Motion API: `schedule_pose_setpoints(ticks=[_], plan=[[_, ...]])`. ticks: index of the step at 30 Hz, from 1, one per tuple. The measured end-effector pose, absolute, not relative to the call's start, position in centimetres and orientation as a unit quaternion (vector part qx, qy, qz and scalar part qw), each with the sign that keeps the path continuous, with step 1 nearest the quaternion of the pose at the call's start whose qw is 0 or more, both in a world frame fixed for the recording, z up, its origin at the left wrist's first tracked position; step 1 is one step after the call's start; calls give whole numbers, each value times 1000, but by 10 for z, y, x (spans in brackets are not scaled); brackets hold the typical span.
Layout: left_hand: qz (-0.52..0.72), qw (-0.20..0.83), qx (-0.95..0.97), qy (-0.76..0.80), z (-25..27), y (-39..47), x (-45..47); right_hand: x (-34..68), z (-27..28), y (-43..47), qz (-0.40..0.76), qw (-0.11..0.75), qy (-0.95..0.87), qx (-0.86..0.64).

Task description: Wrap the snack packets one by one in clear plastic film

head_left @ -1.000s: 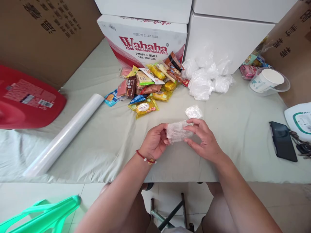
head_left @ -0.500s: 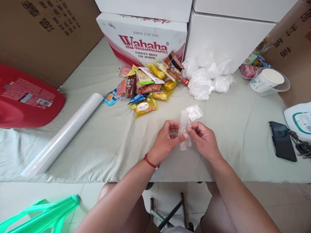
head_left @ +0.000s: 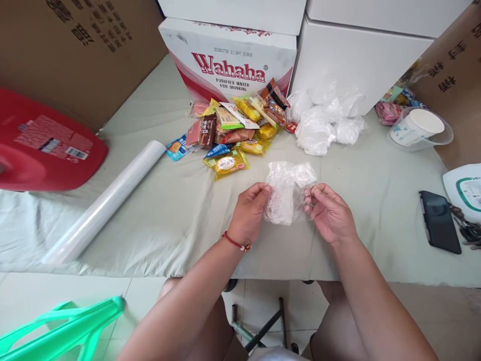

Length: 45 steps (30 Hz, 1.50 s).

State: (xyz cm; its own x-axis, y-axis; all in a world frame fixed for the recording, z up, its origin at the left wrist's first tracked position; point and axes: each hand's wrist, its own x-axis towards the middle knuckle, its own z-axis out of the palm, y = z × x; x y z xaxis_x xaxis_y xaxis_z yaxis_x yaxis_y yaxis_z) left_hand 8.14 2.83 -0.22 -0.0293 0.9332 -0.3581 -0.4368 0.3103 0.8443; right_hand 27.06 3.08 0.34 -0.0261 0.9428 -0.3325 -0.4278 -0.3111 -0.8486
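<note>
A crinkled clear plastic bag (head_left: 282,203) is stretched between my two hands above the cloth-covered table. My left hand (head_left: 250,210), with a red cord bracelet at the wrist, pinches its left edge between thumb and fingers. On the other side, my right hand (head_left: 330,210) grips the right edge, where the film looks thinner and more see-through. Just behind it lies a small folded piece of clear plastic (head_left: 305,173), partly overlapped by the bag in this view. Farther back are a pile of wrapped snacks (head_left: 229,133) and a heap of crumpled clear bags (head_left: 319,125).
A plastic film roll (head_left: 108,200) and a red jug (head_left: 48,143) are at left. A Wahaha carton (head_left: 229,55) stands behind the snacks. At right are a paper cup (head_left: 417,128) in a plastic tub, a black phone (head_left: 439,220), keys and a white bottle (head_left: 466,188).
My hands have moved apart, and the narrow bunched plastic bag is now spread wider between them. The whole view has shifted slightly.
</note>
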Motion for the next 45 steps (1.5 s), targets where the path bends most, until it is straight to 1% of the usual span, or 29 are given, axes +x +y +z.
schedule_pose_setpoints(ticks=[3,6,10,13,15,16,18,20,21,23,25,28,31,34,36,41,45], plan=[[540,603,286,513,-7,29,80,272,1,31,648,524,-272,-481],[548,590,284,520,-8,30,80,272,0,30,634,515,-283,-503],[560,572,295,522,-7,30,79,271,-2,30,613,483,-332,-530],[543,544,354,533,-6,27,78,271,-7,29,559,484,-395,-545],[532,523,392,538,-6,25,79,271,-10,29,485,485,-459,-565],[528,516,403,541,-6,25,79,271,-11,28,430,486,-495,-578],[519,506,412,552,-5,24,80,270,-11,26,294,487,-576,-587],[507,497,417,568,-4,23,80,267,-9,23,169,471,-661,-559],[500,493,422,574,-3,23,80,266,-7,22,128,457,-699,-535],[488,484,439,578,-1,22,79,263,-5,20,90,426,-752,-495],[474,489,458,571,0,21,79,262,-6,21,79,411,-765,-489],[461,525,457,551,0,17,78,263,-10,25,79,415,-751,-507],[464,566,420,536,0,15,77,264,-13,26,104,423,-745,-505],[439,606,410,521,-3,15,76,263,-12,23,133,406,-764,-484],[434,607,416,520,-7,17,75,263,-10,22,148,389,-781,-466],[518,578,379,504,-15,22,70,281,-2,26,221,382,-789,-428],[511,562,405,510,-12,21,67,301,0,32,281,350,-787,-424]])
